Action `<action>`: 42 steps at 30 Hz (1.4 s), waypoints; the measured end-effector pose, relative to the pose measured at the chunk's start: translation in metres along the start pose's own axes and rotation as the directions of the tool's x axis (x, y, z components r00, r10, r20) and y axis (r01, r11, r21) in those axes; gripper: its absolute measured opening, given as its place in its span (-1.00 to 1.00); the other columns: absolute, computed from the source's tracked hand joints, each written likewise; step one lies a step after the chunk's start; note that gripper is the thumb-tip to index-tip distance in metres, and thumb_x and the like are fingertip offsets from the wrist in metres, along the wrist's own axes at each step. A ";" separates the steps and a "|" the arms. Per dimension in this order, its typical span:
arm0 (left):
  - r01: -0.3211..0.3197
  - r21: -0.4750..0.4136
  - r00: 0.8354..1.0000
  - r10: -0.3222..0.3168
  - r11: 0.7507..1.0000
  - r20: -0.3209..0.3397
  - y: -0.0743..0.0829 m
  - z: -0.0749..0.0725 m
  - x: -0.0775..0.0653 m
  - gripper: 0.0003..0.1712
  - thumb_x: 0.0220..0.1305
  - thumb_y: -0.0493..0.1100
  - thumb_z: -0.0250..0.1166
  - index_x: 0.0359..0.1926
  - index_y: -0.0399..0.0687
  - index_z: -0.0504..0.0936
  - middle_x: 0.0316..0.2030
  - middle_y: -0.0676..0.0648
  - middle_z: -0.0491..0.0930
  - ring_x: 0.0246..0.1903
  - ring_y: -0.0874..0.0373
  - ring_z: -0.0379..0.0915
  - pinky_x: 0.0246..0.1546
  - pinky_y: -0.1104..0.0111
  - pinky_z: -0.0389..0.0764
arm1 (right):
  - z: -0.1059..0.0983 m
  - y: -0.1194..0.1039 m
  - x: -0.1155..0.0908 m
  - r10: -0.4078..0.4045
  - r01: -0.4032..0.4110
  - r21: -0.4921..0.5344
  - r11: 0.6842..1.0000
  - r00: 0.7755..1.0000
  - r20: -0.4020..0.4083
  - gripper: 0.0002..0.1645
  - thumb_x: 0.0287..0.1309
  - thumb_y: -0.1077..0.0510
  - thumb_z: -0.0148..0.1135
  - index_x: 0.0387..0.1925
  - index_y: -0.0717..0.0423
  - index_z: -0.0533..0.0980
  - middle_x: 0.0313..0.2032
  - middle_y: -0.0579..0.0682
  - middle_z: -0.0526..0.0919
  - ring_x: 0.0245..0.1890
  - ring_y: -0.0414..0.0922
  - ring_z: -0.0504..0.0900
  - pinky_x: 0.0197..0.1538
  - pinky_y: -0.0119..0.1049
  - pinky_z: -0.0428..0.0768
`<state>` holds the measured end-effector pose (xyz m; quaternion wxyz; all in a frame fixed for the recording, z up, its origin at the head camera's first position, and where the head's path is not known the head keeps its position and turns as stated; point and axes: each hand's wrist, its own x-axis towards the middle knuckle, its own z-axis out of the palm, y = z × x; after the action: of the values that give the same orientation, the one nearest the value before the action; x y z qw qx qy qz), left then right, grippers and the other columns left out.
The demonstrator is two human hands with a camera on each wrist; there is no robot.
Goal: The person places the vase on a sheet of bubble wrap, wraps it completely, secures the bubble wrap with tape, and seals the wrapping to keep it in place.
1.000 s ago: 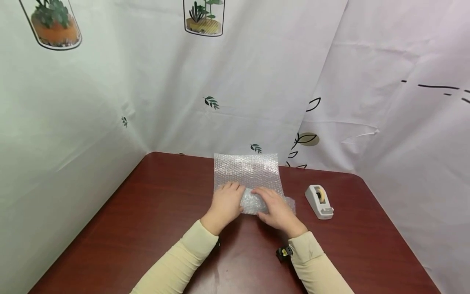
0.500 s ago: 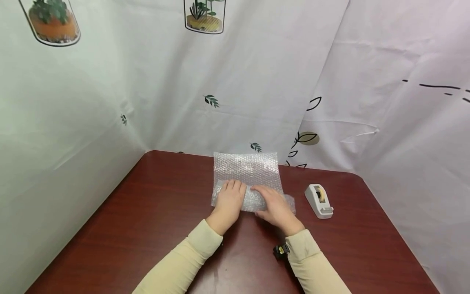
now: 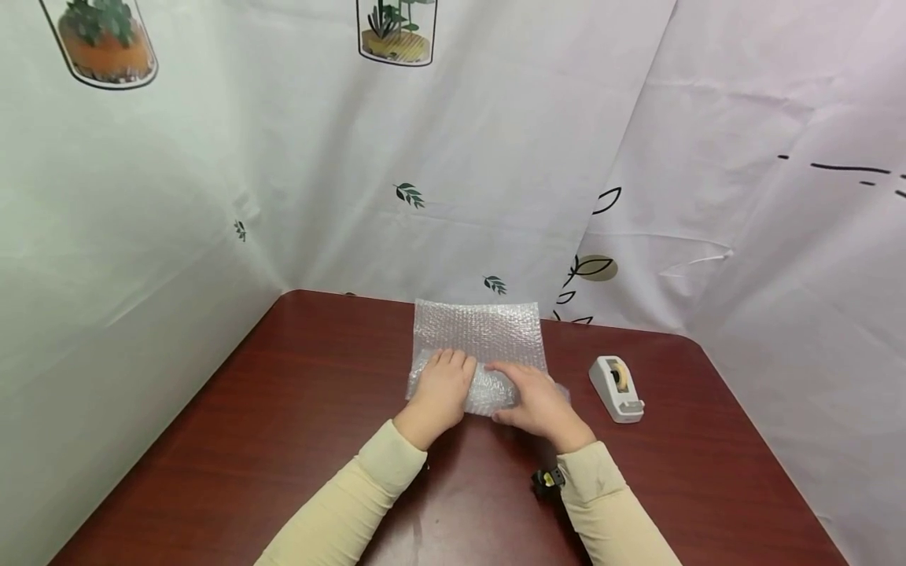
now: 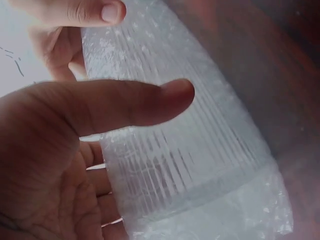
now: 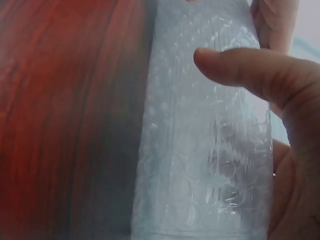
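A sheet of bubble wrap (image 3: 477,322) lies near the table's back edge, its near part rolled round a clear, ribbed, glass-like object (image 4: 165,165). The bubble-wrap roll (image 3: 488,391) lies crosswise between my hands. My left hand (image 3: 442,391) grips its left part, thumb on the near side and fingers over the far side. My right hand (image 3: 535,401) holds the right part the same way. In the right wrist view, my right thumb (image 5: 235,67) presses on the wrap (image 5: 185,165). The enclosed object's exact kind is hard to tell through the layers.
A white tape dispenser (image 3: 616,389) with a yellowish roll of tape stands to the right of the wrap. The reddish-brown table (image 3: 297,385) is bordered by white printed cloth (image 3: 318,157) at the back and on both sides.
My left hand has shifted slightly to the right along the roll, uncovering more of its left end. My right hand keeps nearly the same place. The tape dispenser has not moved.
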<state>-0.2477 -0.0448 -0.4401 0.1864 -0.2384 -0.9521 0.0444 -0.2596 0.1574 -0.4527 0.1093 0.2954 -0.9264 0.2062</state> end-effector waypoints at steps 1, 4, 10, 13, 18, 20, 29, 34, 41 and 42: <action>-0.005 -0.006 1.000 0.005 1.000 0.009 0.000 -0.001 -0.001 -0.39 -0.13 -0.16 0.56 -0.03 -0.10 0.47 -0.12 -0.09 0.51 0.05 -0.06 0.49 0.25 0.09 0.44 | 0.000 0.000 0.000 0.005 -0.005 0.004 1.000 1.000 0.007 -0.06 -0.26 0.02 0.67 0.27 -0.13 0.51 0.19 -0.09 0.62 0.19 0.06 0.57 0.23 0.12 0.46; -0.014 -0.021 0.999 0.015 1.000 0.049 -0.001 -0.005 -0.001 -0.36 -0.15 -0.12 0.57 -0.02 -0.10 0.47 -0.12 -0.10 0.51 0.06 -0.07 0.49 0.25 0.09 0.43 | -0.001 0.001 -0.001 0.019 -0.020 0.018 1.000 0.999 0.028 -0.07 -0.28 0.00 0.65 0.26 -0.15 0.52 0.17 -0.11 0.63 0.17 0.04 0.58 0.22 0.07 0.49; -0.028 -0.025 0.991 0.031 0.999 0.134 0.000 -0.005 -0.002 -0.29 -0.11 -0.06 0.52 0.08 -0.13 0.44 -0.04 -0.11 0.48 0.13 -0.08 0.42 0.35 0.09 0.31 | -0.001 0.002 -0.003 0.042 -0.046 0.070 0.997 0.998 0.045 -0.10 -0.29 0.01 0.64 0.24 -0.14 0.54 0.15 -0.12 0.64 0.16 -0.04 0.60 0.21 -0.01 0.51; -0.053 -0.006 0.993 0.053 0.999 0.106 0.000 0.000 -0.003 -0.25 -0.14 -0.07 0.55 0.10 -0.13 0.43 -0.03 -0.12 0.47 0.13 -0.09 0.41 0.36 0.09 0.30 | -0.001 0.002 -0.005 0.071 -0.076 0.088 0.993 0.996 0.051 -0.12 -0.28 0.02 0.61 0.23 -0.17 0.54 0.14 -0.14 0.65 0.15 -0.07 0.60 0.19 -0.02 0.53; -0.083 0.008 0.996 0.083 0.996 0.020 -0.003 0.009 -0.003 -0.12 -0.30 -0.02 0.66 0.10 -0.12 0.45 -0.07 -0.12 0.49 0.08 -0.08 0.46 0.30 0.10 0.37 | 0.001 0.002 -0.007 0.111 -0.116 0.100 0.988 0.992 0.055 -0.14 -0.26 0.00 0.55 0.24 -0.24 0.53 0.14 -0.16 0.64 0.12 -0.07 0.61 0.13 0.02 0.55; -0.087 0.000 0.996 0.087 0.996 0.013 -0.005 0.012 -0.003 -0.10 -0.30 -0.01 0.65 0.13 -0.11 0.46 -0.06 -0.12 0.50 0.09 -0.08 0.46 0.30 0.10 0.36 | 0.002 0.004 -0.008 0.120 -0.126 0.098 0.987 0.991 0.062 -0.13 -0.24 -0.04 0.54 0.26 -0.27 0.51 0.16 -0.16 0.63 0.12 -0.07 0.61 0.11 0.03 0.56; -0.079 -0.027 0.996 0.080 0.996 0.032 -0.008 0.008 0.001 -0.17 -0.26 -0.06 0.57 0.11 -0.12 0.46 -0.06 -0.11 0.50 0.10 -0.07 0.46 0.35 0.09 0.32 | -0.018 0.017 -0.013 0.035 -0.068 0.220 0.973 0.988 0.150 0.22 -0.12 -0.05 0.64 0.53 -0.20 0.15 0.27 0.07 0.53 0.19 0.03 0.56 0.19 0.06 0.53; -0.056 -0.073 0.996 0.061 0.996 0.064 -0.007 0.005 0.004 -0.23 -0.24 -0.11 0.55 0.08 -0.10 0.46 -0.02 -0.11 0.48 0.14 -0.07 0.43 0.38 0.09 0.27 | -0.034 0.026 -0.016 -0.034 0.014 0.203 0.979 0.995 0.095 0.14 -0.21 0.07 0.69 0.43 0.03 0.30 0.31 0.09 0.45 0.23 0.12 0.50 0.23 0.07 0.49; -0.042 -0.081 0.994 0.049 0.996 0.093 -0.008 0.003 0.005 -0.24 -0.21 -0.13 0.52 0.11 -0.11 0.44 0.02 -0.12 0.47 0.18 -0.08 0.41 0.40 0.07 0.24 | -0.041 0.029 -0.017 -0.096 0.092 0.149 0.985 0.995 0.022 -0.22 -0.23 0.04 0.69 0.07 0.15 0.53 0.01 0.01 0.55 0.06 0.01 0.56 0.12 -0.02 0.54; -0.042 -0.082 0.995 0.049 0.996 0.092 -0.008 0.003 0.005 -0.24 -0.21 -0.13 0.51 0.11 -0.11 0.44 0.02 -0.12 0.47 0.18 -0.08 0.41 0.40 0.08 0.24 | -0.041 0.029 -0.016 -0.106 0.101 0.151 0.983 0.994 0.024 -0.26 -0.22 0.05 0.68 0.04 0.15 0.54 -0.01 0.00 0.55 0.03 0.00 0.56 0.10 -0.04 0.55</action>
<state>-0.2562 -0.0494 -0.4395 0.1306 -0.2648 -0.9552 0.0217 -0.2606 0.2056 -0.4307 0.0827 0.3535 -0.8935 0.2643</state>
